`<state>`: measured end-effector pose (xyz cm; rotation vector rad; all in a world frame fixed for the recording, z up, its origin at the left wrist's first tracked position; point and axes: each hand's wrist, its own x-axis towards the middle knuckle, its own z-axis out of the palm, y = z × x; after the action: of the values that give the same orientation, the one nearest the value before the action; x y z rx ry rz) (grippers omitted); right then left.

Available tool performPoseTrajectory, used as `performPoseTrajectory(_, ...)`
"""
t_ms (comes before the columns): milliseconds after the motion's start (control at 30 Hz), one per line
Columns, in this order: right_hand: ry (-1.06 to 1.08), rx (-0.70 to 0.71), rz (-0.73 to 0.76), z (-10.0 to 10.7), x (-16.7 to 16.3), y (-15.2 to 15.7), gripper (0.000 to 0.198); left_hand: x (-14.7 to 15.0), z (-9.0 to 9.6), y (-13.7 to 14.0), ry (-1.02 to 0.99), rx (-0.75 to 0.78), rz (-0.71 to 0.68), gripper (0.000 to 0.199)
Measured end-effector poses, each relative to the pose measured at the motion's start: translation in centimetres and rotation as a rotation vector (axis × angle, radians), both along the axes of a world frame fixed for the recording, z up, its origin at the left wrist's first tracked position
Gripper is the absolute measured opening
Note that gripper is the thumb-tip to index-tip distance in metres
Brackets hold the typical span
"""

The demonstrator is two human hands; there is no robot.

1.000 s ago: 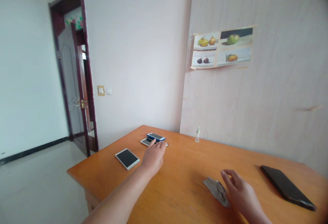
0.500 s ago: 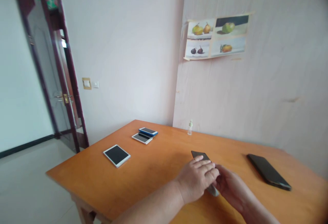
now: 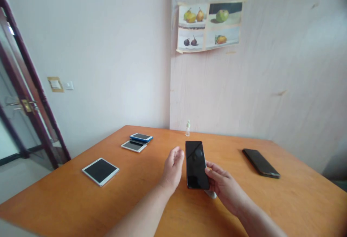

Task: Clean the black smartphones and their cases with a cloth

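Note:
My right hand (image 3: 223, 184) grips a smartphone (image 3: 197, 164) by its right edge, thumb on the front, over the wooden table (image 3: 151, 204). The phone's black screen faces me and reflects light. From under its lower right corner a small greyish-white piece (image 3: 211, 194) sticks out; its kind is not clear, and most of it is hidden. Just left of the phone, my left hand (image 3: 173, 170) is raised with its palm towards the phone, fingers slightly bent, not touching it and holding nothing.
On the left lie a white tablet (image 3: 100, 171), a white device (image 3: 133, 146) and a blue-edged phone (image 3: 141, 137) overlapping it. A small clear bottle (image 3: 188, 129) stands near the wall. A dark flat case (image 3: 260, 163) lies to the right.
My left hand has come off the phone and moved left. The phone has turned so its screen faces me, still in my right hand. The view has swung right.

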<state>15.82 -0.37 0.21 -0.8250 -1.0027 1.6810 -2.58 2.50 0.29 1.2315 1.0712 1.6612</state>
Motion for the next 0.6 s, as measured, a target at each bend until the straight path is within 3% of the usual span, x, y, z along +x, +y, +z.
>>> performPoseTrajectory(133, -0.061, 0.028, 0.026, 0.0, -0.5, -0.4, 0.044, -0.6, 0.7, 0.1, -0.201, -0.145, -0.151, 0.044)
performPoseTrajectory(233, -0.117, 0.063, 0.052, 0.0, -0.8, -0.7, 0.043, -0.8, 1.1, 0.0, -0.269, -0.182, -0.174, 0.043)
performPoseTrajectory(600, -0.204, 0.203, 0.029, 0.0, -1.9, -1.2, 0.037, -0.5, 2.4, -0.4, -0.536, -0.157, -0.217, 0.036)
